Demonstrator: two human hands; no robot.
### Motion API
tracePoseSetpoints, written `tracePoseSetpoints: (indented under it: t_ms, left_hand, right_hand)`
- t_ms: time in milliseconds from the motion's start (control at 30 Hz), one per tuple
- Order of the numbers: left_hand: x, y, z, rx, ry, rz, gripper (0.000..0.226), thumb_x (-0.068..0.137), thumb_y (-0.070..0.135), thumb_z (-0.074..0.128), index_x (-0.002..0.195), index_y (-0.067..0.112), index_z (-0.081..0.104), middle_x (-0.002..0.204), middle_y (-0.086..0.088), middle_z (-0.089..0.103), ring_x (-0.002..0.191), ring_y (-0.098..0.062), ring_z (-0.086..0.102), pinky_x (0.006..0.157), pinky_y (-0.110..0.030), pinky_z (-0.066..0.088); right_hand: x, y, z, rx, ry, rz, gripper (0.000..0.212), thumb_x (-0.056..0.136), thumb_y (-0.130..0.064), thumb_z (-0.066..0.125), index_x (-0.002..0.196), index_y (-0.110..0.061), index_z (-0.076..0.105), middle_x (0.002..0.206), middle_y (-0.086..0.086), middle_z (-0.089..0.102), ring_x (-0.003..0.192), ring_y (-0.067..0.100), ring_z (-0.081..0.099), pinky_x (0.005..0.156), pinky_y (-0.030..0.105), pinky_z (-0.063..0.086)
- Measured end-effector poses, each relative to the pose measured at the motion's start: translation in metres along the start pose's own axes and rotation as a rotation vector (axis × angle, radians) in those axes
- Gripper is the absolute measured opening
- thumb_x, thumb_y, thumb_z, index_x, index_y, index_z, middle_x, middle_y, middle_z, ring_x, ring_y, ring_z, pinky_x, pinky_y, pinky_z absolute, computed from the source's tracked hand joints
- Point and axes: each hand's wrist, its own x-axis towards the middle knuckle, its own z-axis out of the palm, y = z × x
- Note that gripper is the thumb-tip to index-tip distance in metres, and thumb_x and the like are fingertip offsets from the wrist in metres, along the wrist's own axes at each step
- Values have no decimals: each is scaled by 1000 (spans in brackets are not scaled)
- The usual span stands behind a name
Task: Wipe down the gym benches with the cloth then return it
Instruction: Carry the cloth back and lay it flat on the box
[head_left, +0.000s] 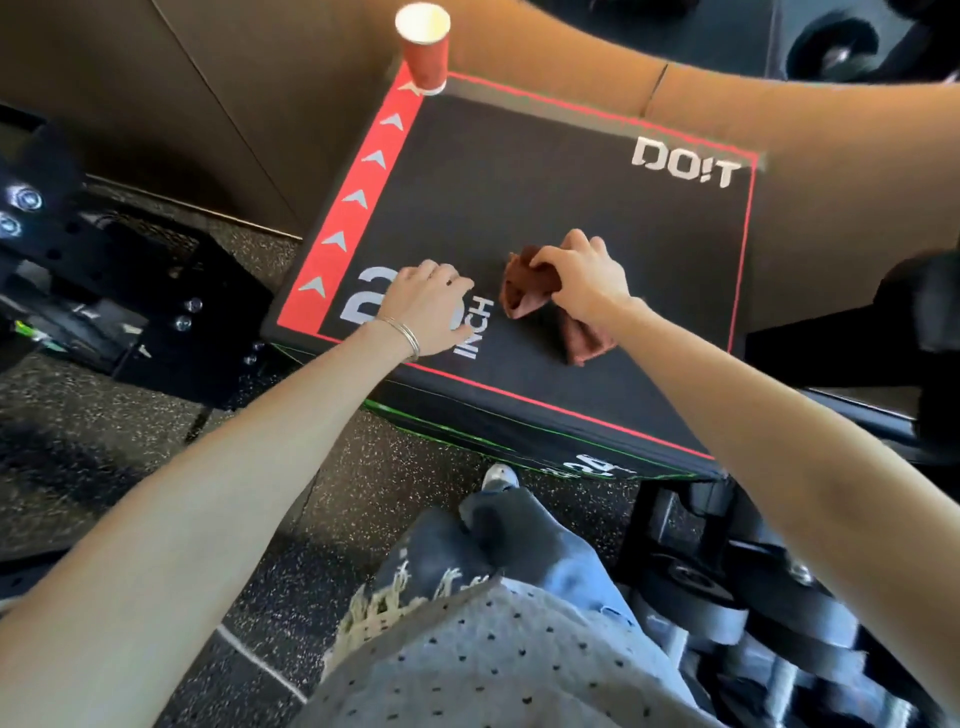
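A black padded box (597, 218) with a red border, white arrows and white lettering fills the middle of the head view. A brown cloth (530, 291) lies bunched on its near part. My right hand (582, 275) grips the cloth from the right, fingers curled into its folds, and part of the cloth trails under my wrist. My left hand (426, 306) rests on the box top just left of the cloth, over the white number, fingers bent down and holding nothing.
A red paper cup (425, 49) stands on the box's far left corner. Brown wall panels rise behind the box. Black machine frames (104, 291) sit to the left, dumbbells (727, 597) at lower right. The floor is speckled rubber (78, 415).
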Motion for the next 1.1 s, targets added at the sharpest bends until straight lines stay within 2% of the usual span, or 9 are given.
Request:
tracePoseSetpoints:
  t_ms: [200, 300, 467, 600, 733, 833, 933, 1033, 1100]
  left_hand:
    - [31, 6, 7, -59, 9, 60, 68, 82, 46, 60, 139, 14, 40, 142, -8, 42, 128, -29, 41, 100, -43, 37]
    - [47, 9, 6, -111, 60, 139, 76, 78, 42, 68, 141, 12, 38, 144, -9, 40, 131, -29, 40, 102, -43, 36]
    - [76, 21, 3, -133, 13, 308, 80, 74, 42, 73, 140, 13, 40, 145, -9, 39, 133, -29, 36, 106, -41, 32]
    - [86, 24, 6, -127, -1, 395, 63, 79, 28, 69, 135, 12, 46, 138, -7, 48, 128, -27, 43, 105, -37, 29]
    - [91, 8, 0, -119, 86, 448, 39, 81, 10, 60, 119, 13, 62, 116, -7, 63, 108, -29, 58, 109, -38, 28]
    - [97, 4, -7, -79, 17, 541, 31, 83, 15, 59, 114, 17, 64, 110, -3, 64, 102, -25, 59, 109, -34, 25]
    - [103, 3, -15, -128, -111, 597, 33, 83, 35, 64, 112, 20, 65, 114, -1, 61, 104, -23, 55, 95, -34, 35]
    - [111, 3, -20, -220, -73, 524, 34, 90, 45, 53, 108, 20, 66, 118, 1, 59, 106, -22, 51, 89, -37, 41]
    - [119, 5, -20, -189, -102, 437, 37, 95, 38, 46, 123, 17, 57, 131, -1, 53, 119, -24, 46, 94, -39, 40]
  right_hand:
    - [-2, 26, 14, 115, -48, 8, 64, 82, -13, 63, 139, -31, 39, 132, 10, 39, 119, 33, 38, 93, 46, 44]
    - [-16, 41, 22, 158, 43, 133, 69, 78, -29, 71, 139, -28, 38, 133, 9, 39, 119, 33, 37, 95, 48, 42]
    - [-31, 49, 35, 156, 38, 316, 77, 71, -42, 76, 135, -23, 38, 131, 8, 41, 119, 32, 37, 93, 48, 39]
    - [-24, 44, 34, 136, 17, 307, 58, 73, -32, 72, 124, -18, 47, 119, 6, 50, 113, 29, 43, 83, 41, 41]
    - [-16, 52, 20, 108, -7, 224, 48, 72, -22, 69, 116, -18, 51, 112, 4, 53, 108, 27, 45, 76, 35, 40]
    - [-17, 58, 13, 45, -42, 142, 48, 73, -19, 70, 117, -21, 52, 114, 3, 51, 108, 26, 40, 79, 38, 39]
    - [-16, 65, 10, 140, -187, 159, 50, 76, -35, 75, 119, -24, 53, 121, 6, 46, 116, 30, 34, 93, 43, 37]
    - [-10, 72, 1, 379, -239, 285, 43, 88, -42, 62, 125, -23, 52, 124, 13, 47, 119, 31, 40, 103, 41, 35]
    - [-5, 75, -2, 361, -241, 339, 41, 94, -33, 54, 132, -18, 48, 126, 15, 49, 119, 31, 45, 101, 36, 36]
